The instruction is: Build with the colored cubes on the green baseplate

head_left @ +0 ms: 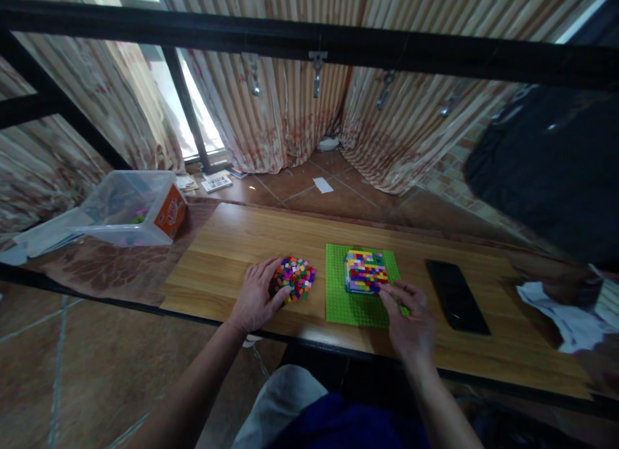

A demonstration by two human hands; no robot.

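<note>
A loose pile of small multicoloured toy bricks (296, 279) lies on the wooden board. My left hand (258, 293) rests against the pile's left side, its fingers and thumb apart and curved around it. To the right, a block built of many coloured bricks (363, 268) stands on a green studded baseplate (337, 307). My right hand (410, 313) reaches over the baseplate's right side. Its thumb and index finger come together at the near right corner of the built block. Whatever lies between those fingertips is too small to make out.
A black phone (457, 297) lies right of the baseplate, with crumpled white paper (563, 313) beyond it. At the left stands a clear plastic bin (130, 207) with an orange label. A dark metal rail (290, 39) with hanging clips crosses above the wooden board (227, 242).
</note>
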